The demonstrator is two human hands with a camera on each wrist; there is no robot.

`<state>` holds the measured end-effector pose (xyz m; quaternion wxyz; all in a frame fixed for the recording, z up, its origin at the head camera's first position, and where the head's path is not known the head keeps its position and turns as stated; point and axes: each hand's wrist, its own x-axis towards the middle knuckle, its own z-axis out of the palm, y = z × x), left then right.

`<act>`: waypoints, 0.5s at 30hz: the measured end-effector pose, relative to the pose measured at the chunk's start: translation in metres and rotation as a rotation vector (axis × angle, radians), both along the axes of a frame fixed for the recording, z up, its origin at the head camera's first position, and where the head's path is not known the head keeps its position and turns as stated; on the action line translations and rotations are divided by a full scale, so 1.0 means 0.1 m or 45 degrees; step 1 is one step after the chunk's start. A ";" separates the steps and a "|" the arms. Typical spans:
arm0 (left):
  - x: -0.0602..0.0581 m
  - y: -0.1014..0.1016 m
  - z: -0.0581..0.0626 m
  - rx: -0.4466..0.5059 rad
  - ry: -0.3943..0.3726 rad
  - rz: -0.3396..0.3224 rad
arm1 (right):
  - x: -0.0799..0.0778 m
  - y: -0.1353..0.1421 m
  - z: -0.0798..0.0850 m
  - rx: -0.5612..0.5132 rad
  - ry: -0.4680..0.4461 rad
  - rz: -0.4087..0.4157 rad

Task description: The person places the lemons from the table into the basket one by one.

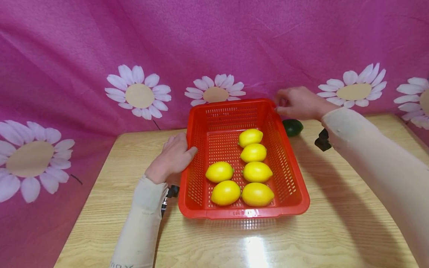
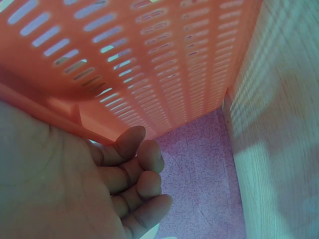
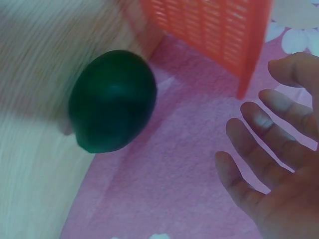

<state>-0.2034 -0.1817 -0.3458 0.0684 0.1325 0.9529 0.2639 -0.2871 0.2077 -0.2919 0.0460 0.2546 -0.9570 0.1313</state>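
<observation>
A red plastic basket (image 1: 244,213) with slotted walls holds several yellow lemons (image 1: 257,172), in a right-hand column and a shorter left one. At the basket's left rim, my left hand (image 1: 172,156) grips with the thumb over the edge and the fingers curled underneath, as the left wrist view of the hand (image 2: 75,184) also shows. My right hand (image 3: 279,149) is beside the far right corner, fingers spread and apart from the basket's rim (image 3: 244,84). Below that hand, a dark green lemon-shaped fruit (image 3: 113,102) lies on the table outside the basket.
The pale wooden table (image 1: 207,245) ends at its back edge against a pink cloth (image 1: 214,41) printed with white daisies. The basket is tilted, and its near end stands off the tabletop. A black wrist mount (image 1: 323,140) hangs under the right wrist.
</observation>
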 end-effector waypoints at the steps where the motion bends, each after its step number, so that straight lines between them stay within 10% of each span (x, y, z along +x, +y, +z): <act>1: 0.00 0.00 0.00 -0.003 0.000 -0.001 | 0.00 0.01 -0.01 0.000 -0.008 -0.003; 15: -0.01 0.00 0.01 -0.035 -0.001 0.020 | -0.02 0.13 -0.16 -0.006 0.020 -0.009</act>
